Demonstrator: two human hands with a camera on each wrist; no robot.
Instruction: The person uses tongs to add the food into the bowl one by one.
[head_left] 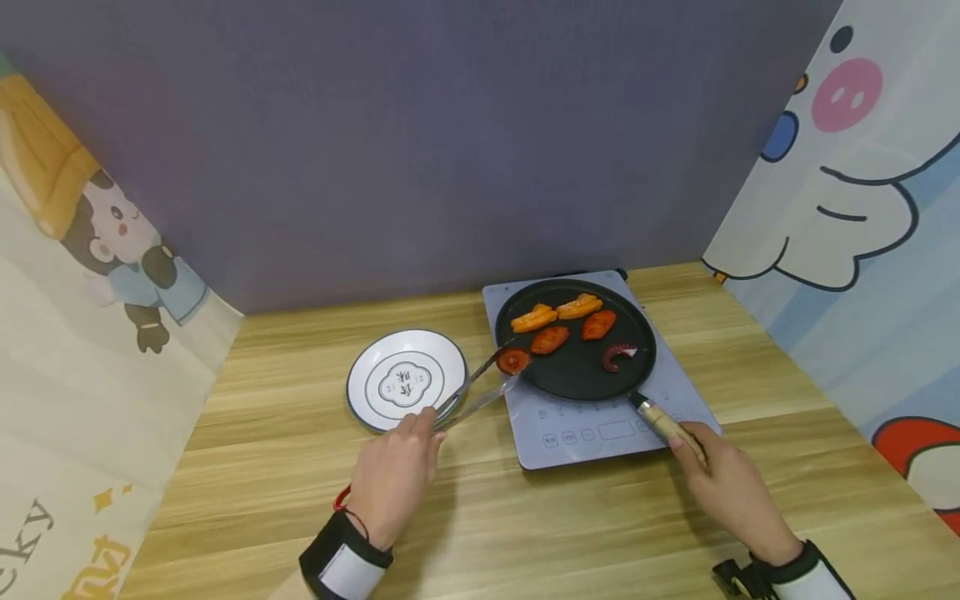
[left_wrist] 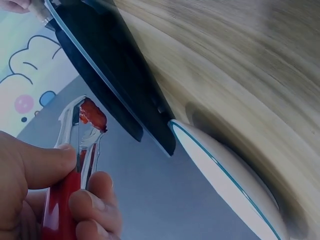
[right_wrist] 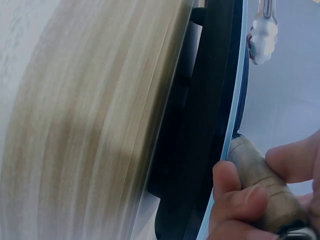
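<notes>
My left hand (head_left: 397, 467) grips red-handled metal tongs (left_wrist: 62, 200). Their tips hold a small reddish-orange piece of food (left_wrist: 93, 114) at the left rim of the black frying pan (head_left: 573, 379); from above it looks round. Whether it touches the pan I cannot tell. My right hand (head_left: 731, 483) grips the pan's wooden handle (right_wrist: 257, 182). In the pan lie two orange pieces (head_left: 534, 318), two red pieces (head_left: 550, 340) that look like chicken wings, and a curled dark-red tentacle (head_left: 619, 357). Beside the tongs stands a white plate (head_left: 375, 350) with a blue rim.
Under the pan is a light-grey induction cooker (head_left: 540, 454) with touch keys along its front. The wooden table (head_left: 262, 467) ends at a grey back panel (head_left: 375, 167). Cartoon-printed side panels (head_left: 862, 217) stand at left and right.
</notes>
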